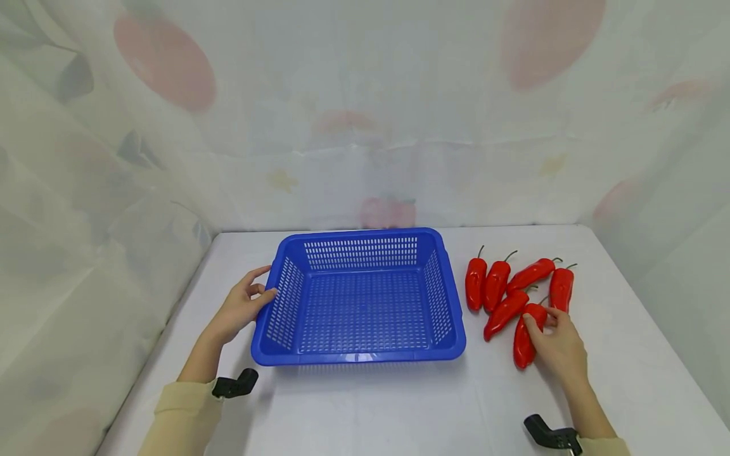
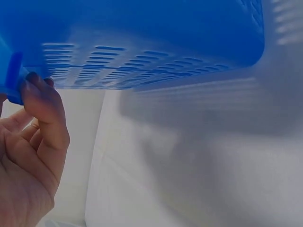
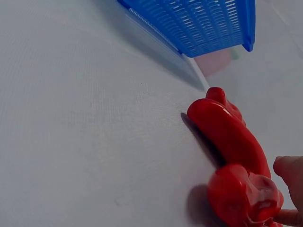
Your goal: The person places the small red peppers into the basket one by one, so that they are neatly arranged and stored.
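On the left, my left hand (image 1: 242, 307) grips the rim of a blue plastic basket (image 1: 358, 358) between thumb and fingers. The left wrist view shows the fingers (image 2: 45, 111) curled at the rim and the basket's slotted side (image 2: 156, 59). To the right, my right hand (image 1: 561, 348) holds the nearest red pepper (image 1: 523, 348), thumb on its left side and fingers on its right near the stem. That pepper (image 3: 236, 194) looks large and glossy in the right wrist view. Beside it lies another red pepper (image 3: 227, 132), pointing toward the basket.
Several more red peppers with green stems, among them an upright-lying pepper (image 1: 476, 284) and a far right pepper (image 1: 561, 291), lie right of the basket on the white table (image 1: 399, 411). A patterned curtain (image 1: 365, 114) hangs behind the table and along both sides.
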Tool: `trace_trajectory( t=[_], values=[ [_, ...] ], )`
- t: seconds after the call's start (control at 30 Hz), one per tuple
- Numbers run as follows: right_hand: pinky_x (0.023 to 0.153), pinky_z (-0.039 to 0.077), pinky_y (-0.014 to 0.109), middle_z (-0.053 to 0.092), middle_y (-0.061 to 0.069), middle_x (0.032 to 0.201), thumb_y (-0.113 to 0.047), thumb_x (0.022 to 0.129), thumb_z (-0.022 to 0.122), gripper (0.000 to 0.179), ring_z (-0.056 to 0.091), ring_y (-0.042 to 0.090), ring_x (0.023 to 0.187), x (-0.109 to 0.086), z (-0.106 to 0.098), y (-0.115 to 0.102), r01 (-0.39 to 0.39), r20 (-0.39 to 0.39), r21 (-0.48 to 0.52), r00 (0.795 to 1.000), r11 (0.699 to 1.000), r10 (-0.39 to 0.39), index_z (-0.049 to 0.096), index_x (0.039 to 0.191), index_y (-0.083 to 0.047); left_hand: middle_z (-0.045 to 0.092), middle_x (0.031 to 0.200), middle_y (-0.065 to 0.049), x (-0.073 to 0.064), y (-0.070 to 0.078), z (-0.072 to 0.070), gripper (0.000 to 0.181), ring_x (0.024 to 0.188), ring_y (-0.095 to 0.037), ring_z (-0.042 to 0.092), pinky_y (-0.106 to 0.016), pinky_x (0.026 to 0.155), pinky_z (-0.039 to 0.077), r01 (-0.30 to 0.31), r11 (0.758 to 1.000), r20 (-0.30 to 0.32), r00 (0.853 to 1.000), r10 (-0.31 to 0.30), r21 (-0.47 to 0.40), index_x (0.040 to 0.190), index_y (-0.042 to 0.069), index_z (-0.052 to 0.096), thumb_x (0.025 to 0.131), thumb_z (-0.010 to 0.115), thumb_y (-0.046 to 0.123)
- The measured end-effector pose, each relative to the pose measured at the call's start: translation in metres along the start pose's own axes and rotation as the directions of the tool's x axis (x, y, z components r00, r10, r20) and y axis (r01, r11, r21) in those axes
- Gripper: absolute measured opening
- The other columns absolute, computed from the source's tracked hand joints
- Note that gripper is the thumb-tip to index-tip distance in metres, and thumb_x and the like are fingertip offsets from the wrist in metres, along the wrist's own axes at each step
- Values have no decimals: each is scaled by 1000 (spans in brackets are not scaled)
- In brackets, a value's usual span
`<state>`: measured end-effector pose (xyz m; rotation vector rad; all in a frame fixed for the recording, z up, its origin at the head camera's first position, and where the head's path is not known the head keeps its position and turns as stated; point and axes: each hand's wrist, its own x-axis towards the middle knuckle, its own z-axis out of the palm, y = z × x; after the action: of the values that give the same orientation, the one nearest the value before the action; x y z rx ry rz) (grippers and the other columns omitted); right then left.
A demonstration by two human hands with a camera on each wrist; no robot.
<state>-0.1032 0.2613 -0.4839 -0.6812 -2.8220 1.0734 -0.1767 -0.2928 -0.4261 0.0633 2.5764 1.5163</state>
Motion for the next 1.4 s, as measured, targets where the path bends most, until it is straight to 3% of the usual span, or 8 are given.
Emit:
trace_trajectory(
  t=[0.43, 0.83, 1.2, 1.4],
  values=[
    [72, 52, 55, 42, 32, 119, -31, 83, 64, 76, 43, 47, 106, 0, 2, -2, 53, 30, -43, 998, 998, -51, 27, 137, 9, 51, 87, -14, 1, -1, 0, 67, 66, -19, 64, -36, 58, 57, -7, 999, 9, 1000, 7, -39, 145, 13, 22, 91, 58, 28],
    [74, 51, 56, 41, 34, 121, -29, 84, 64, 75, 43, 49, 107, 1, 2, 3, 82, 47, -38, 996, 996, -80, 26, 138, 6, 50, 89, -17, -2, 3, 0, 67, 68, -19, 65, -36, 59, 57, 9, 996, 24, 1000, -6, -87, 146, 15, 20, 92, 57, 24],
    [70, 52, 55, 44, 33, 117, -28, 85, 63, 71, 44, 47, 103, 1, 0, 4, 95, 16, -45, 995, 994, -95, 29, 137, 5, 51, 88, -15, -1, -2, 1, 66, 67, -20, 65, -38, 60, 57, 14, 996, 15, 1000, -13, -87, 145, 16, 22, 91, 58, 26],
    [66, 53, 53, 45, 32, 115, -26, 85, 63, 68, 47, 45, 98, 0, -4, 2, 116, -19, -59, 993, 991, -117, 31, 136, 5, 51, 88, -15, -2, 4, 1, 65, 68, -20, 65, -37, 60, 57, 32, 995, 18, 999, -31, -97, 146, 15, 21, 92, 57, 22]
  ],
)
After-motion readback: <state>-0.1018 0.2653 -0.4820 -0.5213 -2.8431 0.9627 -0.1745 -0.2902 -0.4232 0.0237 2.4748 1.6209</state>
